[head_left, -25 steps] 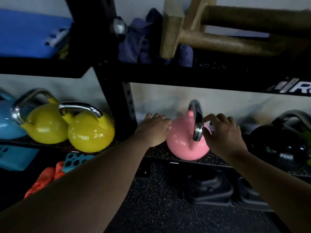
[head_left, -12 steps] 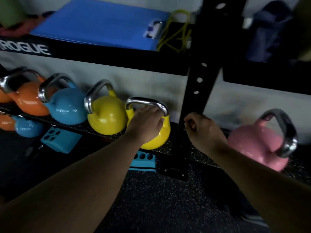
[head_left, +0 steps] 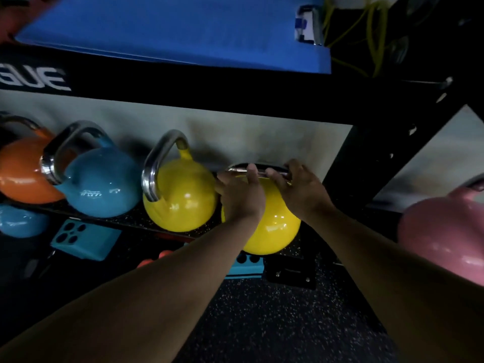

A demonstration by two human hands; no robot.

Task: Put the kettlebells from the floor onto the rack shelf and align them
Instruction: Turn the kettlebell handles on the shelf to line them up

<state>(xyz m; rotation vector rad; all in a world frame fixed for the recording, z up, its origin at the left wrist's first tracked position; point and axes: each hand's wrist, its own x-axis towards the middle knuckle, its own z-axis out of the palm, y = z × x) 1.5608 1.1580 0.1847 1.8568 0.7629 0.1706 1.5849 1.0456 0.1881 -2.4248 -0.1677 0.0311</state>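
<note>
Several kettlebells stand in a row on the lower rack shelf [head_left: 136,221]. From the left they are orange [head_left: 23,174], blue [head_left: 102,184], yellow [head_left: 180,197] and a second yellow kettlebell [head_left: 275,229] at the shelf's right end. Both hands grip the steel handle of that right yellow kettlebell. My left hand [head_left: 241,195] wraps its left part. My right hand [head_left: 298,189] holds its right part. A pink kettlebell [head_left: 445,231] sits in the bay to the right of the black upright.
The black rack upright [head_left: 366,158] rises right beside my right hand. A blue mat [head_left: 170,30] and yellow bands [head_left: 372,35] lie on the upper shelf. Teal blocks [head_left: 83,239], a small blue kettlebell [head_left: 21,221] and black gear sit under the shelf on speckled rubber floor [head_left: 275,323].
I turned from the pink kettlebell to the left bay. My left hand took the right yellow kettlebell's handle, and my right hand has moved from the upright onto the same handle.
</note>
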